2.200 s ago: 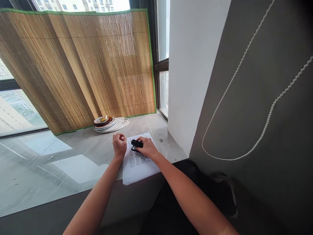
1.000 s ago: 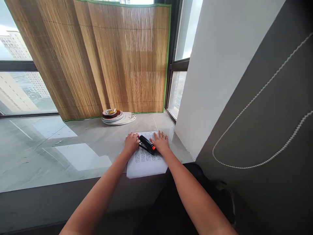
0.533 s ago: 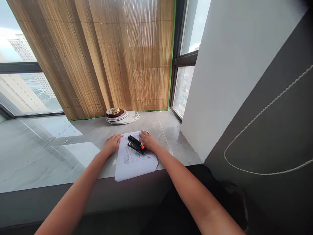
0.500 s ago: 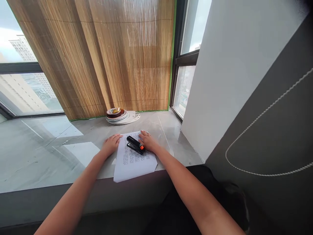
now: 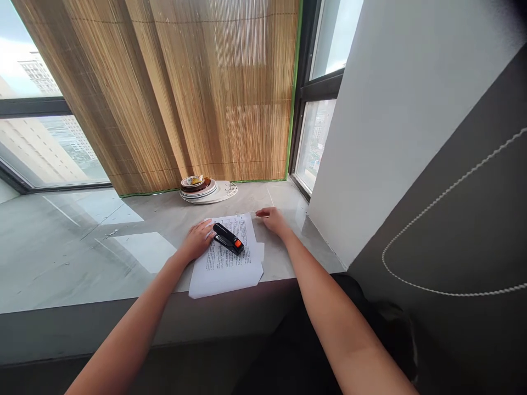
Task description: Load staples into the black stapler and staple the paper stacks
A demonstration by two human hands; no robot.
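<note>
Printed sheets of paper (image 5: pixel 224 277) lie on the ledge, their near end reaching over its front edge. A black stapler (image 5: pixel 228 239) with an orange patch on its near end rests slantwise on top of them. My left hand (image 5: pixel 200 238) lies flat with fingers spread over the sheets' left edge, fingertips close to the stapler's far end. Just off the sheets' upper right edge is my right hand (image 5: pixel 270 218). Its fingers point left and are drawn together with the thumb; a small thing may be between them, too small to make out.
A stack of plates (image 5: pixel 200 189) stands at the back of the ledge (image 5: pixel 102 269), below a bamboo blind (image 5: pixel 197 109). To the right are a white wall (image 5: pixel 379 109) and a hanging beaded cord (image 5: pixel 385 258). Small scraps (image 5: pixel 111 233) lie on the left part.
My right hand has come off the sheets and moved right, baring a sheet corner that sticks out on the right. My left hand has shifted slightly rightward, nearer the stapler.
</note>
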